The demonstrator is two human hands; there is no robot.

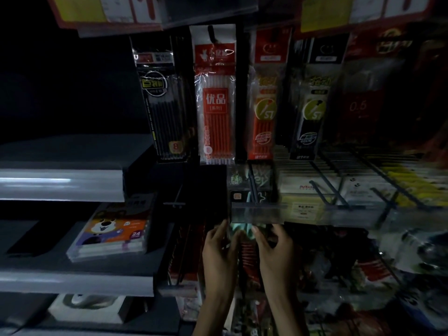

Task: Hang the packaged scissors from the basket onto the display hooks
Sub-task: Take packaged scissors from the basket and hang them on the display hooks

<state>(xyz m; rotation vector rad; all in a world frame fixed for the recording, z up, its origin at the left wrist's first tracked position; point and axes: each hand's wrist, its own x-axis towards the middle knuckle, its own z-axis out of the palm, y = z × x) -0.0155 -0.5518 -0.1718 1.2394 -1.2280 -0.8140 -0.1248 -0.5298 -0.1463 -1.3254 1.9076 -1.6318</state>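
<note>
Packaged scissors [251, 190]: held upright in front of the display, long axis near vertical. Mint-green handles at the bottom, dark blades pointing up. The pack's upper part stands behind a clear price-label strip [257, 212], which crosses it horizontally. Blur and low light prevent telling whether the pack's top is engaged on a hook.

Left hand [218, 246]: fingers curled at the pack's lower left edge, gripping it beside the handles.

Right hand [274, 243]: thumb and fingers pinching the lower right edge.

Directly above the pack hang a red refill pack [215, 100] and, to its left, a black refill pack [164, 105], both vertical. A bare hook [177, 200] projects just left of the scissors. Further left, a cartoon-printed box [111, 235] lies flat on a grey shelf [72, 280]
</note>
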